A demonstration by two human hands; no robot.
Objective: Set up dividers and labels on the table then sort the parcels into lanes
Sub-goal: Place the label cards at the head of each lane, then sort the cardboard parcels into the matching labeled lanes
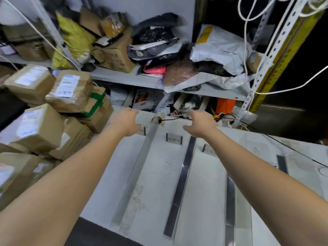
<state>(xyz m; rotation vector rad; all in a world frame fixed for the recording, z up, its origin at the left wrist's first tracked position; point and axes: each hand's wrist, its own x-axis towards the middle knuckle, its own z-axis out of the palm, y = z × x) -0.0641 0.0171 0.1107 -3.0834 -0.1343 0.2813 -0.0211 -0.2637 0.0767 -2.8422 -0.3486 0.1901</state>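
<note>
Several long clear dividers lie lengthwise on the white table (204, 183): one on the left (138, 174), one with a dark strip (182, 183), another further right (229, 206). Small label stands (174, 138) (209, 150) stand at the lanes' far ends. My left hand (126, 120) is at the table's far edge, over a third label stand (143, 130) that it partly hides; its fingers curl out of sight. My right hand (201, 123) hovers above the far end of the dark-strip divider, thumb out, holding nothing visible. Taped cardboard parcels (53, 107) are piled at the left.
A grey shelf (127, 77) behind the table carries plastic mailer bags (220, 48) and boxes (113, 52). Clutter fills the gap below it. A black cable (276, 142) runs across the table's far right. White cords (248, 41) hang by a perforated metal post (260, 68).
</note>
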